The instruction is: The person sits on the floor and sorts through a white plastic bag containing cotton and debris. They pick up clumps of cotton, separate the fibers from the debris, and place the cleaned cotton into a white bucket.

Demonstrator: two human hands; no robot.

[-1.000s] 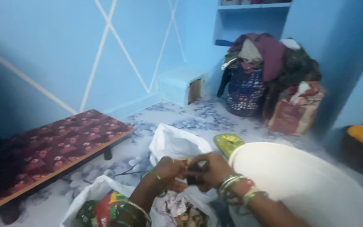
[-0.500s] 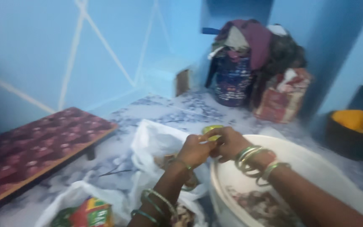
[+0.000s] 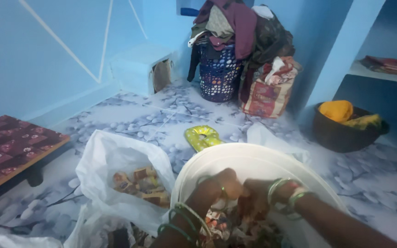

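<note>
Both my hands meet over a large white tub (image 3: 235,154) near the bottom of the view. My left hand (image 3: 219,186) and my right hand (image 3: 263,195) press together, fingers closed on a small crumpled wrapper between them. Green bangles ring both wrists. Several torn colourful wrappers (image 3: 235,227) lie inside the tub under my hands. Just left of the tub an open white plastic bag (image 3: 111,156) holds several small brown and orange packets (image 3: 141,183).
A yellow-green ring-shaped thing (image 3: 202,136) lies on the patterned floor beyond the tub. A low maroon floral bench (image 3: 10,149) stands left. A blue laundry basket (image 3: 219,76) heaped with clothes and a striped bag (image 3: 265,94) stand at the back. A dark basin (image 3: 345,131) holds yellow cloth at right.
My view has swung right and down. My hands have moved from over the white bags to above the tub, still pressed together.
</note>
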